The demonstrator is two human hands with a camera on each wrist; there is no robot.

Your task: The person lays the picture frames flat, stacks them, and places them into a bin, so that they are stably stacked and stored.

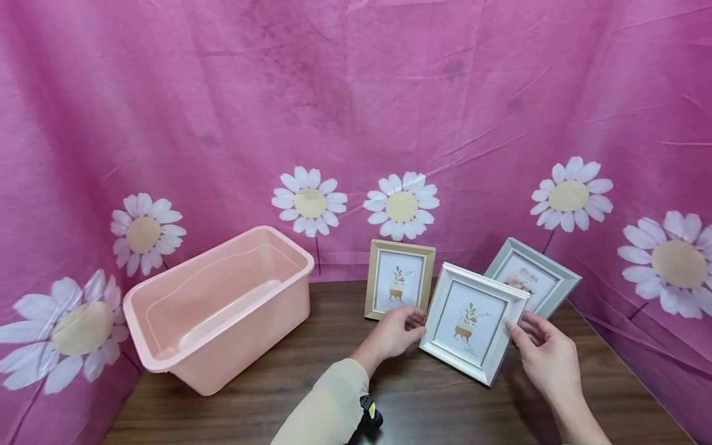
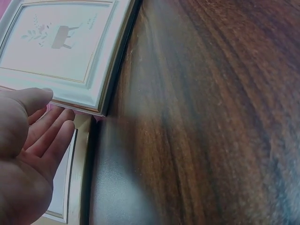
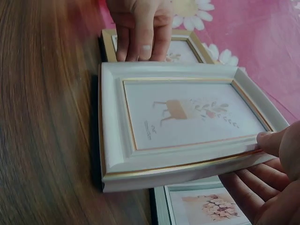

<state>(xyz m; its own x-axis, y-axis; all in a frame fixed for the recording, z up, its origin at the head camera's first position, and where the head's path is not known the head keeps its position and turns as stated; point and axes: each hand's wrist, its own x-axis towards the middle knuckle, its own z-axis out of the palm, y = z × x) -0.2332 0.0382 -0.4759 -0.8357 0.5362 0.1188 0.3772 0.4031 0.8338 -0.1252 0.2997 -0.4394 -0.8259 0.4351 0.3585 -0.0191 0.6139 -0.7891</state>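
One white frame [image 1: 470,324] near the table's right edge [image 1: 612,377], right hand [image 1: 553,361] pinching, left hand [image 1: 392,334] relaxed, seemed best steadied two-handed.

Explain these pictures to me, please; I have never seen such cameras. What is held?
There is no robot here, only a person working. The wide picture is taken from the head; the other two are taken from the left and right wrists. On the wooden table stand a pink tub, a tan frame and a grey-green frame. The right hand holds a white frame by its edge. The left hand is close to the opposite edge; whether it touches is unclear.
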